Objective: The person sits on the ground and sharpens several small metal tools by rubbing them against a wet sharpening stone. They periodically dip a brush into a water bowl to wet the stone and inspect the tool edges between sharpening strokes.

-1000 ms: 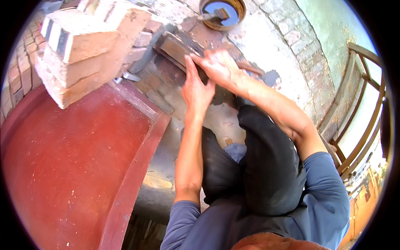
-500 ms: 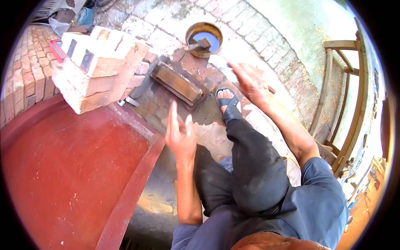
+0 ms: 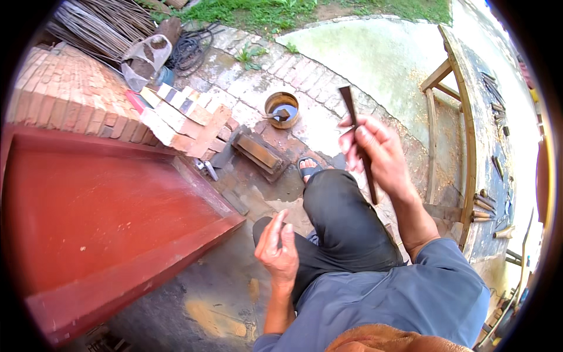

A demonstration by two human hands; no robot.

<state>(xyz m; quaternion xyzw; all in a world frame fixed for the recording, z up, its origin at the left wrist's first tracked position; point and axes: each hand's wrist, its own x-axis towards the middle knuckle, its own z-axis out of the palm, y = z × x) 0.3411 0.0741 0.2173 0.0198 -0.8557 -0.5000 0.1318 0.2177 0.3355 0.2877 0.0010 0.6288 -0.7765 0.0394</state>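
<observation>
My right hand (image 3: 375, 155) grips a long, narrow dark tool (image 3: 349, 105), raised almost upright with a flared upper end. Lower and to the left, my left hand (image 3: 275, 249) is empty, fingers loosely raised and thumb apart, beside my bent leg. Beyond both hands a rectangular sharpening stone (image 3: 258, 153) rests in a dark holder on the paving. A round rusty basin (image 3: 282, 100) of bluish water stands behind it, with a brush-like block inside. My sandalled foot (image 3: 308, 168) is beside the stone.
A red wooden platform (image 3: 99, 205) fills the left, with stacked bricks (image 3: 182, 123) and a brick wall (image 3: 70, 100) behind. Bundled sticks (image 3: 99, 29) and coiled hose (image 3: 190, 47) lie farther back. A workbench (image 3: 492, 176) with hand tools runs along the right; grass (image 3: 281, 12) borders the paving.
My hands have left the sharpening stone and separated. My right hand has risen to the right with the tool, now upright; my left has drawn back lower. The view has tilted to show more yard.
</observation>
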